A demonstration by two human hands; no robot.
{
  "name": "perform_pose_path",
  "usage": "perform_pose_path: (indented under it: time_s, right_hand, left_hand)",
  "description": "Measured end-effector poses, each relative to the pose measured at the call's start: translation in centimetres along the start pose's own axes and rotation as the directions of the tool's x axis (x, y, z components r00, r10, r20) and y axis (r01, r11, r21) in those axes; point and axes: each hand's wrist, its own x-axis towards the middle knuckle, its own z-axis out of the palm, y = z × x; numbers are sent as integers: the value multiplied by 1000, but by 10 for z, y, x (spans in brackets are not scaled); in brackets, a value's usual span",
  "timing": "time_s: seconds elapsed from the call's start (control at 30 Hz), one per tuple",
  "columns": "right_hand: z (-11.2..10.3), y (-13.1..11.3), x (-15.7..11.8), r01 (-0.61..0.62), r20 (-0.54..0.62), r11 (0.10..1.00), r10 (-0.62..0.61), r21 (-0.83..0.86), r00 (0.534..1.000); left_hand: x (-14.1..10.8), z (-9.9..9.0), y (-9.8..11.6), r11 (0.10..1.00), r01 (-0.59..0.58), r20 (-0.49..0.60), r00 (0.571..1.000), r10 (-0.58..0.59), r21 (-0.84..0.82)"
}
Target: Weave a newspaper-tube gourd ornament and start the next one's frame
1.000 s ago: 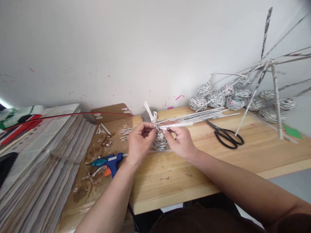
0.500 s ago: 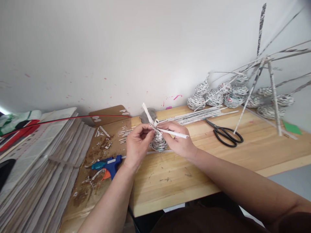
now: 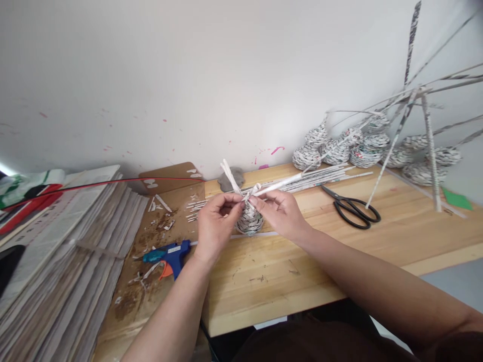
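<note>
A small woven paper piece (image 3: 249, 222), rounded at the bottom, stands upright on the wooden table between my hands. Paper tubes stick out of its top, one pair (image 3: 231, 177) leaning up to the left. My left hand (image 3: 219, 221) pinches the top of the weave from the left, thumb and forefinger pressed at the base of the tubes. On the other side my right hand (image 3: 281, 211) pinches a white paper tube (image 3: 281, 185) that points up to the right. Fingertips hide the exact crossing of the tubes.
Black scissors (image 3: 352, 208) and a bundle of paper tubes (image 3: 324, 176) lie on the table. Woven gourd shapes (image 3: 335, 151) line the wall at right, beside a tube frame (image 3: 430, 146). A blue glue gun (image 3: 173, 254) and stacked newspapers (image 3: 71, 266) are at left.
The white tube at my right hand has swung from pointing right and slightly down to pointing up and right. My right fingers have shifted closer to the top of the weave.
</note>
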Motion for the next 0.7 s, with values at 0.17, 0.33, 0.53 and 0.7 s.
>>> perform_pose_path:
  time_s: [0.17,0.33,0.53,0.7]
  right_hand:
    - [2,-8,0,-36,18,998,36,51,999]
    - [2,-17,-2,-67,32,997,68,-46,997]
    - [3,-13,-5,95,-9,962,-101,-255,995]
    - [3,-9,-6,188,9,949,-192,-252,981]
  left_hand:
    - [-1,1,1,1000,-11,-13,1000,12,24]
    - [-1,0,4,1000,7,-2,1000,-7,-2]
    - [0,1,4,996,20,-5,1000,-21,-85]
    - [0,2,3,989,19,10,1000,-18,-144]
